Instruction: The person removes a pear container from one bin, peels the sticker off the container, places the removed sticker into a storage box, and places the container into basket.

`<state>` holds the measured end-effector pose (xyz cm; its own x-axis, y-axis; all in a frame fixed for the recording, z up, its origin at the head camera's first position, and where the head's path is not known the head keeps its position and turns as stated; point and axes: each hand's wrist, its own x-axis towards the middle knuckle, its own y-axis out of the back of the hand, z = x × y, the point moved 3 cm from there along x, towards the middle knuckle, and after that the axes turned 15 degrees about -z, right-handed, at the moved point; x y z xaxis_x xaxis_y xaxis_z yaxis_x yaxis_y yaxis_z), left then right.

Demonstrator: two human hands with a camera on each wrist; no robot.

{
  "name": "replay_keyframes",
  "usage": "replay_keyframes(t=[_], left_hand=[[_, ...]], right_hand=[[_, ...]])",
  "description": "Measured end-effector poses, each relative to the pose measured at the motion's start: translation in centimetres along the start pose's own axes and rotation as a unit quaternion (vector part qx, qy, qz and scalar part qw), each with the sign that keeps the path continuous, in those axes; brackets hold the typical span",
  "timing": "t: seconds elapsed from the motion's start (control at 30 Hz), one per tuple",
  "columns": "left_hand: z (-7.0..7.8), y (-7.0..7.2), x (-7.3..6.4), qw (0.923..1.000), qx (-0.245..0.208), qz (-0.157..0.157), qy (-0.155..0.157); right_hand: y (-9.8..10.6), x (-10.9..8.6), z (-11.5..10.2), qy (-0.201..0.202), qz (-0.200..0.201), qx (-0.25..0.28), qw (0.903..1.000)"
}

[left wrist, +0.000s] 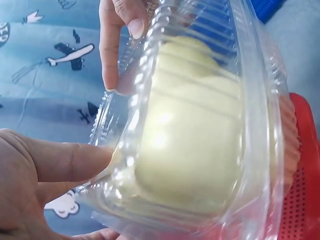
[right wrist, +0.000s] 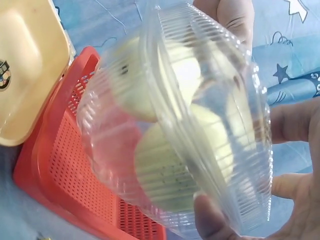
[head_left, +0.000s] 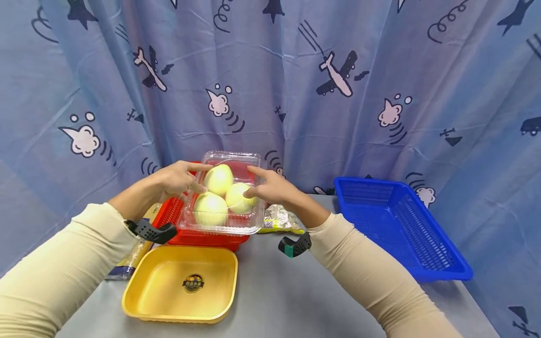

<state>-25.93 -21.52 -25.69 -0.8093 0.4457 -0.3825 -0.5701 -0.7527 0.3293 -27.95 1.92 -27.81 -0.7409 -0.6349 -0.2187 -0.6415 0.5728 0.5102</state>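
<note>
A clear plastic clamshell box [head_left: 249, 230] is held up over the red basket [head_left: 169, 213]. Inside it lie three round, pale yellow-green fruits [head_left: 210, 209], seen through the ribbed plastic. My left hand [head_left: 179, 180] grips the box's left side, its index finger stretched along the top. On the opposite side my right hand [head_left: 274, 188] holds the box with thumb and fingers spread. In the right wrist view the thumb [right wrist: 210, 217] lies against the box near its rim seam, and the box [right wrist: 190, 135] appears tilted. Much of the red basket is hidden beneath it.
A yellow tray [head_left: 177, 300] with a round label stands in front of the red basket. Plastic packets lie left [head_left: 133, 256] and right [head_left: 281, 219] of that basket. A large blue basket [head_left: 427, 272] sits at the right. A patterned curtain [head_left: 270, 84] hangs behind the table.
</note>
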Motion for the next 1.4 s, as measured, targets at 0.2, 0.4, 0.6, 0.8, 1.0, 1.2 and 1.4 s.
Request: replay_keyframes(t=[0.2, 0.4, 0.6, 0.8, 1.0, 1.2, 1.4], left_hand=[[-1.3, 0.8, 0.6, 0.9999, 0.001, 0.016, 0.004], [-3.0, 1.4, 1.5, 0.9995, 0.004, 0.031, 0.008], [-4.8, 2.1, 2.8, 0.9991, 0.012, 0.040, -0.002], [-6.8, 2.6, 3.8, 0.9984, 0.015, 0.052, -0.015], [-8.7, 3.2, 4.3, 0.9978, 0.008, 0.064, -0.012], [-10.1, 3.4, 4.9, 0.9971, 0.012, 0.075, -0.013], [-10.9, 3.4, 5.5, 0.9968, 0.011, 0.078, -0.014]], right_hand=[[-0.7, 2.0, 0.7, 0.001, 0.006, 0.021, 0.9998], [-1.5, 3.7, 1.5, 0.003, 0.013, 0.006, 0.9999], [-2.2, 5.4, 2.3, -0.004, 0.023, 0.009, 0.9997], [-3.0, 7.0, 3.1, -0.006, 0.031, 0.005, 0.9995], [-4.3, 8.5, 3.8, -0.019, 0.030, 0.026, 0.9990], [-5.2, 9.6, 4.3, -0.042, 0.047, 0.026, 0.9976], [-5.7, 10.3, 4.6, -0.055, 0.075, -0.015, 0.9955]])
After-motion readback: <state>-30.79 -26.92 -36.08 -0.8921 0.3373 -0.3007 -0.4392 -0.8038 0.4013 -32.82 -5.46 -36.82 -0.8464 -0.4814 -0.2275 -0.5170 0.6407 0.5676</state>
